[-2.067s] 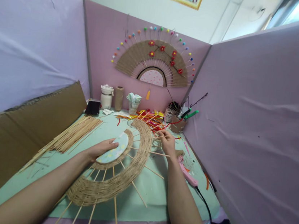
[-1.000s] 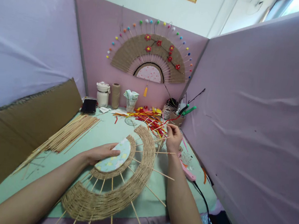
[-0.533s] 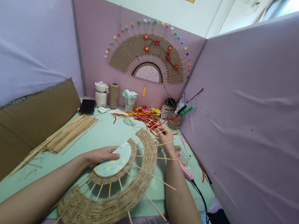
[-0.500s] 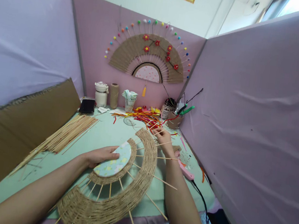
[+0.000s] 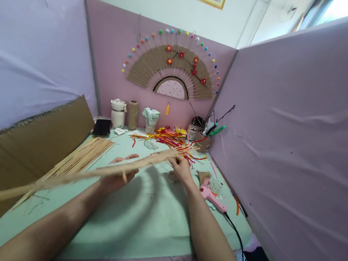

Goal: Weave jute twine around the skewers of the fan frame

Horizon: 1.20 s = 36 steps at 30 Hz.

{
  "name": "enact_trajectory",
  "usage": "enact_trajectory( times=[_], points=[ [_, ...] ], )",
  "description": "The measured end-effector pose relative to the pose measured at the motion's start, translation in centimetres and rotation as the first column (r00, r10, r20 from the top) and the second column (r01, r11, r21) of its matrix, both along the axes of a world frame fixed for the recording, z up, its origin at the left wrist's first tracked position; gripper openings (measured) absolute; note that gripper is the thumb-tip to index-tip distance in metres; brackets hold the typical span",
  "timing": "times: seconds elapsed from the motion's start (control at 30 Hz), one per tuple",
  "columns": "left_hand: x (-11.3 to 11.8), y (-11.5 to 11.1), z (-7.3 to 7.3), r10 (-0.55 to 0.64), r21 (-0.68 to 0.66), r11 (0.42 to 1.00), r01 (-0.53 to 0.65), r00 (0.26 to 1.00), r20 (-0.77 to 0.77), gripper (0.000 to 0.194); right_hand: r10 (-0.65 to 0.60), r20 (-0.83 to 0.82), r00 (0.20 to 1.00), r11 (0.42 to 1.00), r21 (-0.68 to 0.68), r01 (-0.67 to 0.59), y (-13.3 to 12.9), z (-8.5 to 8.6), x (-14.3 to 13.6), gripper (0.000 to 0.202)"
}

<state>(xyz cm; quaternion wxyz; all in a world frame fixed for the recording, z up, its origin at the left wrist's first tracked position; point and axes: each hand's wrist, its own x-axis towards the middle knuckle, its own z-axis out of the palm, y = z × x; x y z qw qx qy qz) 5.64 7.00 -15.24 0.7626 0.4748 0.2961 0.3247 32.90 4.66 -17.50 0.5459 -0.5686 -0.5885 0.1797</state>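
Observation:
A woven twine fan piece (image 5: 86, 175) is seen edge-on, a long thin band running from the lower left up to the middle, blurred at its near end. Under and around its middle is my left hand (image 5: 119, 172), palm turned up, fingers apart, supporting it. My right hand (image 5: 180, 167) has its fingers closed at the far end of the fan piece, beside the ends of its sticks. A small ball of twine (image 5: 173, 176) lies on the table just below my right hand.
A pink glue gun (image 5: 213, 198) with a black cord lies at the right. Thin sticks (image 5: 78, 159) are piled at the left, beside a cardboard panel (image 5: 32, 147). Colourful pipe cleaners (image 5: 168, 138), a jar (image 5: 118, 114) and a tool holder (image 5: 203, 143) stand or lie at the back.
The fan piece has turned from showing its broad face to edge-on. My left hand has opened beneath it, and my right hand has moved slightly left and nearer.

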Motion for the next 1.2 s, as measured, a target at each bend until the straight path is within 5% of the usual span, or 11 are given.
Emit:
enact_trajectory(
  times=[0.07,0.2,0.37,0.57,0.83,1.0,1.2],
  points=[
    [0.4,-0.4,0.1,0.09,-0.103,0.992,-0.069,0.972,0.218,0.026,-0.002,0.019,1.0,1.0,0.0,0.002,-0.3,0.3,-0.7,0.021],
    [1.4,-1.2,1.5,0.276,-0.317,0.942,-0.11,0.792,0.545,0.026,0.041,0.018,0.999,0.999,0.021,-0.042,-1.1,1.0,-1.9,0.022],
    [3.8,-0.6,3.0,0.424,-0.434,0.881,-0.188,0.718,0.551,0.032,0.074,0.039,0.996,0.996,0.055,-0.076,-1.8,1.5,-2.5,0.025],
    [6.8,1.3,3.0,0.537,-0.517,0.822,-0.238,0.627,0.564,0.033,0.031,0.096,0.995,0.996,0.077,-0.039,-1.7,1.4,-2.4,0.026],
    [6.0,2.1,0.5,0.538,-0.538,0.795,-0.28,0.735,0.412,0.03,-0.007,0.201,0.98,0.999,0.037,0.0,-2.1,1.4,-3.1,0.028],
    [6.1,3.0,-1.2,0.398,-0.309,0.902,-0.301,0.857,0.327,0.031,-0.035,0.183,0.983,0.999,0.037,0.029,-2.0,1.4,-2.9,0.031],
    [6.9,2.5,-1.2,0.411,-0.206,0.91,-0.359,0.841,0.353,0.013,-0.043,0.143,0.989,0.998,0.047,0.037,-2.1,1.6,-2.9,0.031]
  ],
)
